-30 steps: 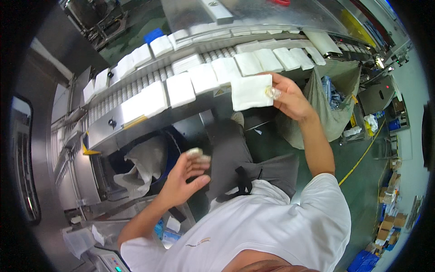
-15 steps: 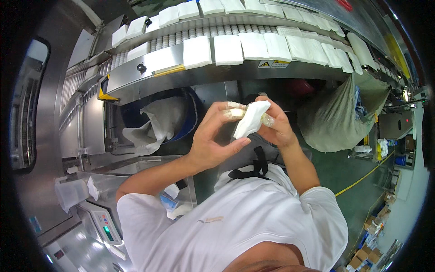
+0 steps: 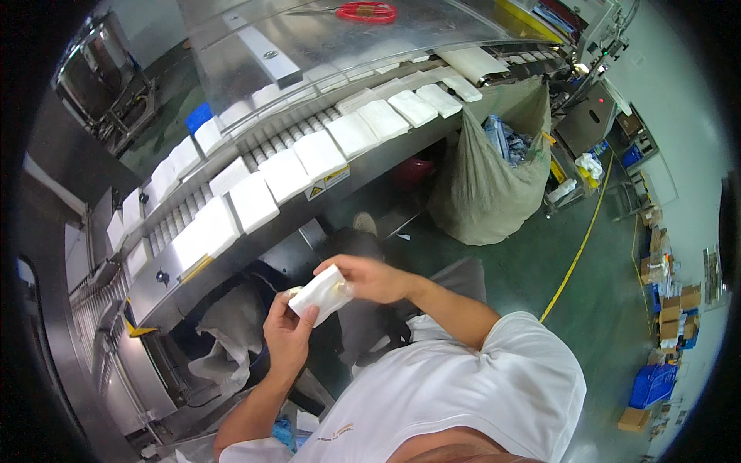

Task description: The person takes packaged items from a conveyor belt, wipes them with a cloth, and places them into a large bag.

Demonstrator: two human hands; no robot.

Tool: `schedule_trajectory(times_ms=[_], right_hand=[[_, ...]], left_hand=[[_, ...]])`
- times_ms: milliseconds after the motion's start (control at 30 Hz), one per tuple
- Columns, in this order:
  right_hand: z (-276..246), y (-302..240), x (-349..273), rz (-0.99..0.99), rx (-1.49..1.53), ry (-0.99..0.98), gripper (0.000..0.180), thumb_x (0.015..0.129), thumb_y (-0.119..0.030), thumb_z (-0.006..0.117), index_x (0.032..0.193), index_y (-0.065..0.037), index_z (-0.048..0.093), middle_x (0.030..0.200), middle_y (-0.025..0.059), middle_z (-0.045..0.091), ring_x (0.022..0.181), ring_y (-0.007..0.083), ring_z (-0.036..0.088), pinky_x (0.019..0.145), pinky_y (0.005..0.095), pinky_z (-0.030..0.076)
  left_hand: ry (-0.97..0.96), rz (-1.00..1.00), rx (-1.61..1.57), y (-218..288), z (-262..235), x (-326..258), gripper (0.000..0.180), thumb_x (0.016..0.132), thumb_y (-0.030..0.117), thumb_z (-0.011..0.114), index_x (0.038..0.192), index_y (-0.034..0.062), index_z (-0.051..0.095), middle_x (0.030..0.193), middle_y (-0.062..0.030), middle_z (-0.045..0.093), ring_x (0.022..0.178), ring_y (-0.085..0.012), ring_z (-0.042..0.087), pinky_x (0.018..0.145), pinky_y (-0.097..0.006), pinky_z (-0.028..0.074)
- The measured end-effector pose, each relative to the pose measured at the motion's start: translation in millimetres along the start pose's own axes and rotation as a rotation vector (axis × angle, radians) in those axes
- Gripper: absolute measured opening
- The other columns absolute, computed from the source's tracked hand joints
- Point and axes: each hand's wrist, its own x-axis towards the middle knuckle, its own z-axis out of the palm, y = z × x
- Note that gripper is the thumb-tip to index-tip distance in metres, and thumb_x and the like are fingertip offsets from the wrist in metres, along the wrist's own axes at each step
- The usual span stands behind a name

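A small stack of folded white tissue-like sheets point(image 3: 318, 295) is held between both hands in front of my body. My left hand point(image 3: 287, 333) grips its lower left end, thumb on top and fingers beneath. At the opposite end, my right hand point(image 3: 369, 279) closes over it from the far right side. Pale coverings wrap some fingertips on both hands. Beyond them, rows of similar folded white pads point(image 3: 252, 202) lie along the metal roller conveyor point(image 3: 287, 137), the nearest ones overhanging its front ledge.
Under the conveyor at left stands a dark blue bin point(image 3: 258, 363) with a whitish liner. A large beige cloth sack point(image 3: 486, 197) hangs at the conveyor's right end with bluish scraps inside. Red-handled scissors point(image 3: 366, 11) rest on the clear cover. Boxes point(image 3: 670, 316) line the right wall.
My view has turned to the right, so the conveyor now slants and more floor shows. The folded stack, still in both hands, is now turned with its broad face up.
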Motion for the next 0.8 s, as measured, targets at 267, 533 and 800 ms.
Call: schedule_trajectory(times_ms=[267, 533, 800], right_hand=[[3.8, 38.9, -13.7, 0.064, -0.063, 0.248, 0.041, 0.094, -0.002, 0.07, 0.133, 0.0, 0.057, 0.117, 0.0084, 0.068, 0.107, 0.013, 0.062, 0.096, 0.032, 0.052], [11.1, 35.9, -10.3, 0.06, -0.081, 0.279, 0.033, 0.096, -0.002, 0.069, 0.128, 0.004, 0.06, 0.117, 0.0096, 0.07, 0.109, 0.0136, 0.064, 0.097, 0.0315, 0.052], [16.2, 30.9, -15.5, 0.129, -0.044, 0.126, 0.044, 0.094, -0.003, 0.072, 0.134, 0.001, 0.055, 0.122, 0.0124, 0.068, 0.114, 0.0165, 0.064, 0.102, 0.033, 0.052]], left_hand=[[0.01, -0.091, 0.052, -17.2, -10.4, 11.0, 0.031, 0.094, 0.008, 0.076, 0.122, -0.0012, 0.064, 0.107, -0.0048, 0.069, 0.097, -0.0123, 0.065, 0.088, -0.027, 0.052], [-0.036, -0.074, 0.002, -21.0, -14.1, 10.6, 0.032, 0.09, 0.002, 0.078, 0.119, -0.0003, 0.063, 0.111, -0.0058, 0.067, 0.103, -0.0141, 0.064, 0.092, -0.03, 0.053], [-0.021, -0.129, 0.062, -9.6, -15.2, -10.4, 0.028, 0.091, 0.003, 0.078, 0.116, -0.0003, 0.065, 0.106, -0.0058, 0.069, 0.096, -0.0117, 0.065, 0.085, -0.027, 0.054]])
